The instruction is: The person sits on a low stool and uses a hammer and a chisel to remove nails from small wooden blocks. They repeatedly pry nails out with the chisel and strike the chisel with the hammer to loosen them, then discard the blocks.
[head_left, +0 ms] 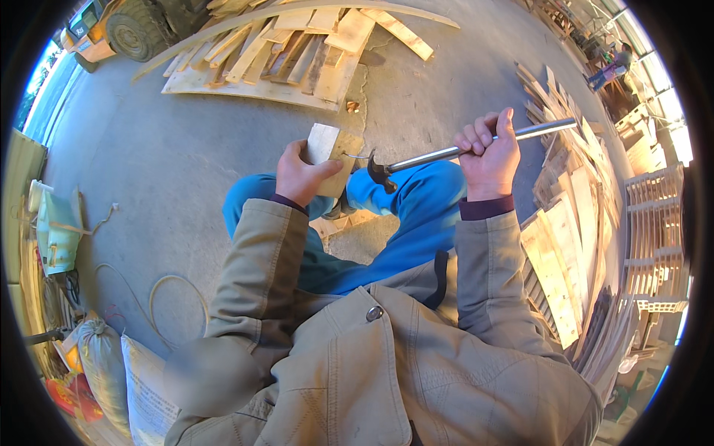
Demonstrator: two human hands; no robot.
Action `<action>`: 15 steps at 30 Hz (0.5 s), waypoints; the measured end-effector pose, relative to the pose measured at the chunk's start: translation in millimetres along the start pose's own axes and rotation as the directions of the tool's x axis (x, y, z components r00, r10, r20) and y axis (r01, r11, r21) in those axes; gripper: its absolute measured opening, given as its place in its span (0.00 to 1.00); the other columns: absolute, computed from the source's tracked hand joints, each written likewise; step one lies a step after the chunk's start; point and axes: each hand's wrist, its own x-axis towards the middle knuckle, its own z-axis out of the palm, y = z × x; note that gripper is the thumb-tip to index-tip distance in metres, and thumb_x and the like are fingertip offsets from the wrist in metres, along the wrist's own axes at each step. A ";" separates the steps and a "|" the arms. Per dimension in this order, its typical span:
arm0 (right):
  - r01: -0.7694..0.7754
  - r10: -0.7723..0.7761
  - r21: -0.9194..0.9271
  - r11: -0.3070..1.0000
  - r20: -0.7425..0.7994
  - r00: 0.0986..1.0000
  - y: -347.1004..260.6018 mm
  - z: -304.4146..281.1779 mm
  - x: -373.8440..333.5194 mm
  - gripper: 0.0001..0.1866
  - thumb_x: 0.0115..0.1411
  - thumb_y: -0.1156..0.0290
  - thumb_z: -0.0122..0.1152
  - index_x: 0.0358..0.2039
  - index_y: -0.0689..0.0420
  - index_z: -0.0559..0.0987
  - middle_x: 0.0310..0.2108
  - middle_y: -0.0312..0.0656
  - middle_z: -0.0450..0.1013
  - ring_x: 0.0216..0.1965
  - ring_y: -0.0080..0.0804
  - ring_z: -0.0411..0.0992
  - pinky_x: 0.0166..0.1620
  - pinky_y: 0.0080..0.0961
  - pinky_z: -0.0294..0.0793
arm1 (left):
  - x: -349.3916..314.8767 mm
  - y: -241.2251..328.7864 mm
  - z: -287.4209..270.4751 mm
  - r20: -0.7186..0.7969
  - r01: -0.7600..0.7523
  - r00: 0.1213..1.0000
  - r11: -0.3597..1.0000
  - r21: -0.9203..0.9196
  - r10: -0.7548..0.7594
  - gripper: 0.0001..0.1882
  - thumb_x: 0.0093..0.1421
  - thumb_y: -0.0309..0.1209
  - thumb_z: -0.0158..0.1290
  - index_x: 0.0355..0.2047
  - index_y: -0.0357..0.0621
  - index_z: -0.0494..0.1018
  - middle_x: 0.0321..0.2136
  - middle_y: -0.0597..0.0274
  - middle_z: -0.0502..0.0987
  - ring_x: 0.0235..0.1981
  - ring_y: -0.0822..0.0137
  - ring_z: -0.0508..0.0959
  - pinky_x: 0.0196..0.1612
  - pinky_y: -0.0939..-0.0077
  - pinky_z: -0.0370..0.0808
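My left hand grips a short wooden block in front of my knees, fingers behind it and thumb across its side face. A bent nail sticks out of that face toward the right. In my right hand is a claw hammer, held round its shiny metal handle with the thumb pointing up. The dark hammer head is close beside the nail's free end; whether they touch I cannot tell. Below the block, between my legs, lie wooden pieces on the floor, partly hidden by my knee.
A heap of planks lies on a board ahead, near a wheeled vehicle. On my right is a long pile of wood strips, with stacked pallets beyond. A teal container, a hose and sacks are left. Another person stands far right.
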 end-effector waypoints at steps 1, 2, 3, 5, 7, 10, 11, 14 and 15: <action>0.011 -0.010 -0.022 1.000 0.018 1.000 0.6 4.0 -2.0 0.22 0.72 0.48 0.52 0.27 0.50 0.67 0.17 0.29 0.53 0.18 0.22 0.51 0.26 0.26 0.57 | 1.6 -3.5 -1.3 0.027 0.001 1.000 1.000 -0.018 -0.001 0.42 0.43 0.41 0.72 0.52 0.23 0.72 0.41 0.45 0.81 0.43 0.58 0.82 0.49 0.66 0.77; 0.025 -0.023 -0.043 0.999 0.040 0.999 0.6 9.2 -3.8 0.22 0.72 0.48 0.52 0.27 0.50 0.67 0.17 0.30 0.53 0.18 0.22 0.51 0.26 0.26 0.57 | 3.8 -7.0 -3.3 0.116 0.072 0.991 0.997 -0.014 -0.070 0.40 0.43 0.41 0.72 0.51 0.23 0.73 0.40 0.45 0.81 0.42 0.58 0.82 0.49 0.67 0.78; 0.020 -0.016 -0.073 0.997 0.058 0.998 -0.1 15.3 -5.9 0.22 0.72 0.49 0.53 0.26 0.51 0.67 0.17 0.30 0.53 0.17 0.21 0.51 0.25 0.26 0.56 | 6.0 -10.5 -5.5 0.211 0.130 0.970 0.991 -0.016 -0.124 0.39 0.43 0.41 0.71 0.50 0.23 0.75 0.39 0.46 0.82 0.41 0.58 0.82 0.48 0.67 0.78; 0.012 -0.004 -0.128 0.992 0.059 0.998 -2.9 30.2 -9.5 0.21 0.72 0.51 0.54 0.26 0.52 0.67 0.16 0.30 0.54 0.16 0.21 0.51 0.22 0.25 0.55 | 8.0 -17.1 -5.2 0.389 0.227 0.897 0.974 0.001 -0.209 0.36 0.44 0.41 0.71 0.48 0.24 0.77 0.37 0.47 0.82 0.40 0.60 0.82 0.46 0.68 0.77; -0.029 0.068 -0.294 0.955 0.124 0.990 -6.8 46.7 -14.1 0.21 0.71 0.53 0.55 0.26 0.53 0.69 0.16 0.29 0.56 0.15 0.19 0.53 0.20 0.23 0.54 | 5.6 -23.0 0.1 0.549 0.304 0.788 0.951 0.048 -0.280 0.34 0.45 0.42 0.70 0.46 0.25 0.79 0.36 0.49 0.83 0.38 0.61 0.82 0.44 0.70 0.77; -0.005 0.186 -0.519 0.855 0.299 0.936 -6.6 71.6 -23.5 0.19 0.70 0.54 0.58 0.26 0.54 0.72 0.15 0.28 0.59 0.14 0.18 0.56 0.18 0.20 0.54 | -2.5 -29.0 16.9 0.679 0.212 0.686 0.964 0.161 -0.264 0.35 0.44 0.42 0.70 0.48 0.27 0.78 0.37 0.50 0.83 0.38 0.62 0.81 0.44 0.72 0.76; 0.079 0.219 -0.531 0.844 0.475 0.852 -5.8 78.4 -27.2 0.21 0.68 0.52 0.62 0.26 0.55 0.73 0.15 0.28 0.60 0.14 0.16 0.59 0.18 0.19 0.56 | -4.3 -29.4 20.2 0.712 0.234 0.646 0.960 0.157 -0.274 0.35 0.43 0.42 0.70 0.48 0.28 0.79 0.38 0.51 0.82 0.38 0.63 0.81 0.45 0.71 0.76; 0.128 0.295 -0.570 0.812 0.590 0.752 -7.2 87.4 -34.3 0.22 0.67 0.50 0.62 0.25 0.55 0.73 0.16 0.29 0.62 0.15 0.16 0.59 0.18 0.18 0.56 | -8.3 -21.7 16.8 0.686 0.232 0.687 0.967 0.105 -0.240 0.35 0.43 0.41 0.70 0.47 0.27 0.79 0.39 0.51 0.82 0.39 0.63 0.81 0.46 0.71 0.76; 0.172 0.283 -0.599 0.782 0.587 0.758 -10.6 83.5 -33.7 0.22 0.69 0.49 0.59 0.26 0.54 0.72 0.16 0.28 0.59 0.14 0.16 0.57 0.18 0.18 0.56 | -9.8 -15.9 12.7 0.705 0.292 0.671 0.956 0.034 -0.230 0.37 0.43 0.40 0.69 0.51 0.27 0.76 0.41 0.50 0.82 0.42 0.62 0.80 0.50 0.71 0.75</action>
